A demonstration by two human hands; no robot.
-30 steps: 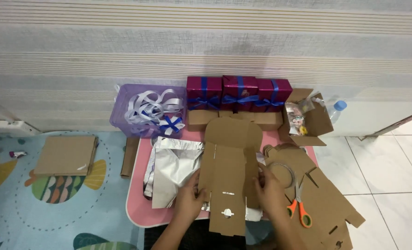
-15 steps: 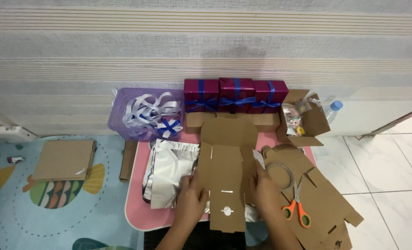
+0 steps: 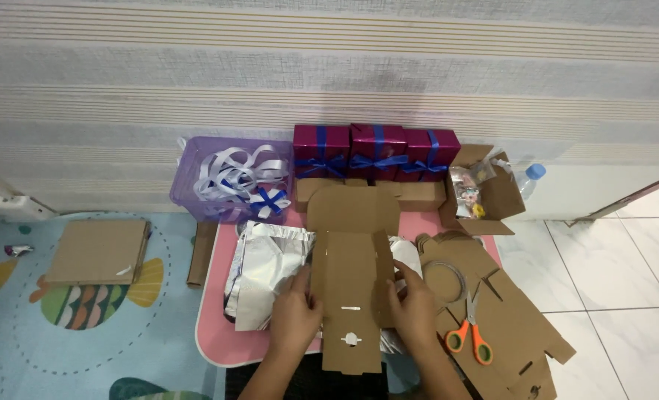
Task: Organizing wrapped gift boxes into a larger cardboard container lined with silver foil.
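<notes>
Lying flat at the middle of the pink bench (image 3: 218, 348), one unfolded cardboard box blank (image 3: 352, 281) runs from the far edge to past the near edge, where its end overhangs. Both hands hold it by its side flaps: the left hand (image 3: 297, 315) pinches the left flap, the right hand (image 3: 412, 307) grips the right flap, so the blank sits between them, touching both. Under its left side lies one stack of silver foil bags (image 3: 266, 274). On the right side of the bench a pile of more flat cardboard blanks (image 3: 504, 315) carries one pair of orange-handled scissors (image 3: 470, 333) and one ring of wire (image 3: 443, 278). Along the far edge stand three magenta gift boxes (image 3: 374, 148) tied with blue ribbon. Off the far left corner is one purple plastic tub (image 3: 189, 185) of silver and blue ribbons; off the far right corner, one open cardboard box (image 3: 496, 192) and one bottle (image 3: 530, 178) with a blue cap. One cardboard stack (image 3: 96, 252) lies on the play mat (image 3: 40, 333)
</notes>
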